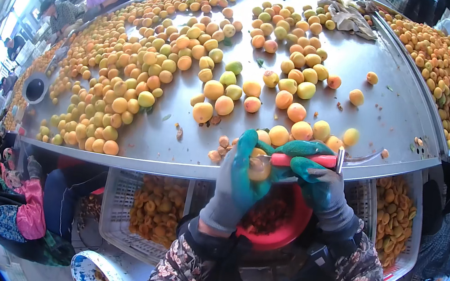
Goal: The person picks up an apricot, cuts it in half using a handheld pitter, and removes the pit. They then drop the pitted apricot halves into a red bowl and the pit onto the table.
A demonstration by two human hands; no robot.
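Note:
My left hand, in a grey glove with a green coated palm, is closed around a yellow-orange apricot. In my right hand, gloved alike, is a red-handled tool with a curved metal blade pointing right. The handle's left end has a thin metal piece that meets the apricot. Whether it has entered the flesh I cannot tell. Both hands are above the front edge of a metal table. Apricot pits lie beside my left hand. Beneath my hands is a red basin holding dark pits.
Loose apricots spread over the table, with a bigger heap past the right divider. Plastic crates of apricot halves stand below the edge. A white bucket is at lower left. Another person sits at left; others work around.

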